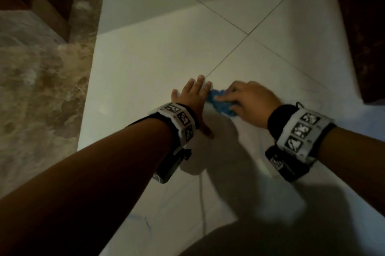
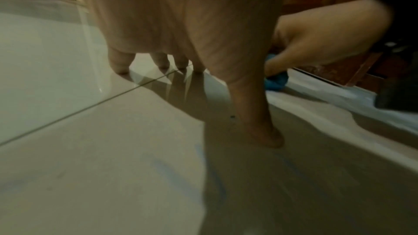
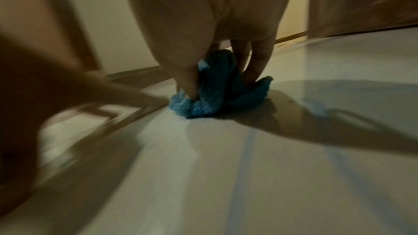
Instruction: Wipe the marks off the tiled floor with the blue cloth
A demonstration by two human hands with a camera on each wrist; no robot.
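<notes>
The wiping step is in hand. The right hand [image 1: 253, 101] bunches the blue cloth [image 3: 217, 99] against the tiled floor [image 1: 145, 68], fingers [image 3: 255, 71] curled into its folds, just right of the left hand [image 1: 192, 99], which lies flat with fingers spread, bracing. Faint blue marks [image 3: 246, 158] streak the near tiles; next, I judge, the cloth must be drawn back over them with pressure.
</notes>
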